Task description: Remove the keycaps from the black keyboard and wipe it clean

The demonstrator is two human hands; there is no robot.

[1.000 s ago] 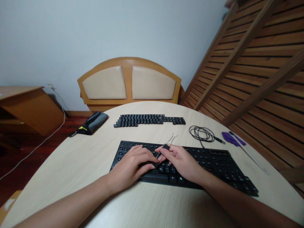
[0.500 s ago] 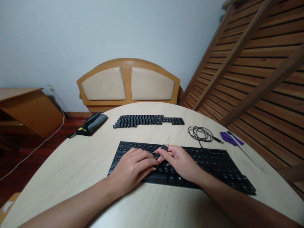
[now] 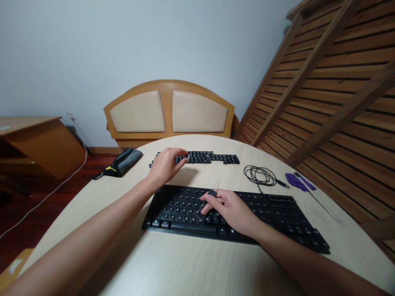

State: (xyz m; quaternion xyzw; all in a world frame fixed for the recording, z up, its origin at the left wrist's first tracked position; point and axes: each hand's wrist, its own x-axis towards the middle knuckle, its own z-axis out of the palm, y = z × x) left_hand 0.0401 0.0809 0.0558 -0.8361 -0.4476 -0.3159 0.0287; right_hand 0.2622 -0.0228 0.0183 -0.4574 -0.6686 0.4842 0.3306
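Observation:
My right hand (image 3: 231,207) rests over the black keyboard (image 3: 197,227), closed on a keycap puller (image 3: 212,192) with a dark handle and thin wire loops at both ends. Many keys on the board lack their caps, while several caps stay along the front row. Farther back, my left hand (image 3: 168,165) hovers at the rows of loose keycaps (image 3: 200,157) laid out on the table. Its thumb and fingers pinch what looks like a small keycap (image 3: 187,156), mostly lost against the rows behind. The hand hides the left part of these rows.
A coiled USB cable (image 3: 261,176) lies behind the keyboard on the right. Beside it are a purple cloth (image 3: 299,181) and a thin white stick-like tool (image 3: 322,202). A dark grey pouch (image 3: 123,162) sits at the table's left edge. A chair back (image 3: 168,107) stands beyond the table (image 3: 197,263).
My left hand has left the keyboard and the puller and moved up and away to the loose keycap rows. My right hand stays in place with the puller.

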